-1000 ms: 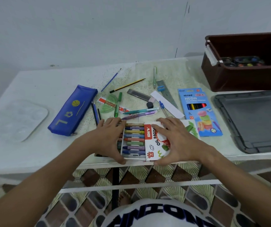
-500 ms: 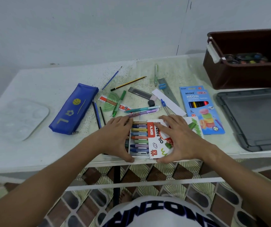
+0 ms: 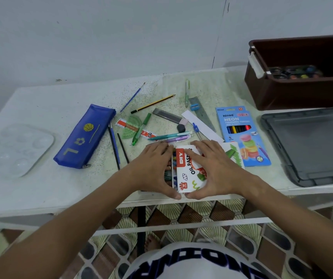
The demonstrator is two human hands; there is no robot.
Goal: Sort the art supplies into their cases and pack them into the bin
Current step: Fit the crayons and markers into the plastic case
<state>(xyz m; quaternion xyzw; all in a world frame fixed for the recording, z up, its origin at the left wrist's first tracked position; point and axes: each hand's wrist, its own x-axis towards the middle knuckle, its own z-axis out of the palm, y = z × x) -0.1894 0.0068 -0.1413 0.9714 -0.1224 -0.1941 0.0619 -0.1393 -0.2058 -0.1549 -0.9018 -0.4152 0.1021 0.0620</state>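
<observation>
Oil pastel box [image 3: 189, 176] sleeve slid further shut.

I see a long soft blue pencil case [image 3: 85, 136] with a yellow ball and a yellow flower on it, and a flat blue box of colour pencils [image 3: 242, 135] with pink, green and orange round cakes drawn on it. The white cardboard pastel box [image 3: 189, 174] has a red band and green scribbles, and many-coloured sticks show at its open side. The deep plastic bin [image 3: 294, 93] is dark brown, its flat lid [image 3: 310, 146] is grey, and the floor tiles [image 3: 181, 215] have brown and cream fan shapes.
</observation>
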